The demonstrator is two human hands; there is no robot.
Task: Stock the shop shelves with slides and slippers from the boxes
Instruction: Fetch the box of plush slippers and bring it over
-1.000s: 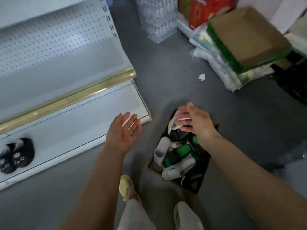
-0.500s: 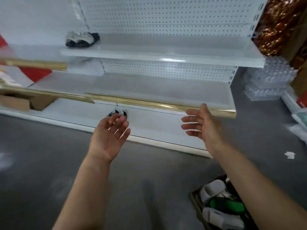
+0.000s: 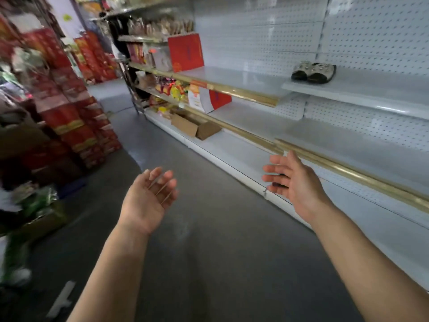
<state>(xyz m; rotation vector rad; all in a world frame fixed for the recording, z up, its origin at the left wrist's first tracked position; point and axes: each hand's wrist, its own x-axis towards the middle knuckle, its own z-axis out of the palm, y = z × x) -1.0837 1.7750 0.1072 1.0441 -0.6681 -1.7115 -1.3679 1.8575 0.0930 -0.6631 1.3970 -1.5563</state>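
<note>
Both hands are held out over the grey floor (image 3: pixel 209 240) of a shop aisle, and neither holds anything. The left hand (image 3: pixel 148 201) is turned palm up, its fingers (image 3: pixel 162 182) loosely spread and a little bent. The right hand (image 3: pixel 294 182) is edge-on with the palm facing left, its fingers (image 3: pixel 274 169) straight and apart, in front of the gold front edge of a low white shelf (image 3: pixel 348 145). One pair of slippers (image 3: pixel 313 72), dark with pale studded tops, sits side by side near the front edge of a higher shelf (image 3: pixel 371 89), well apart from both hands. Further along the shelving an open cardboard box (image 3: pixel 195 127) lies on the bottom shelf, with red cards (image 3: pixel 185 52) and packaged goods above it. Stacked red boxes (image 3: pixel 69 108) stand across the aisle, blurred.
</note>
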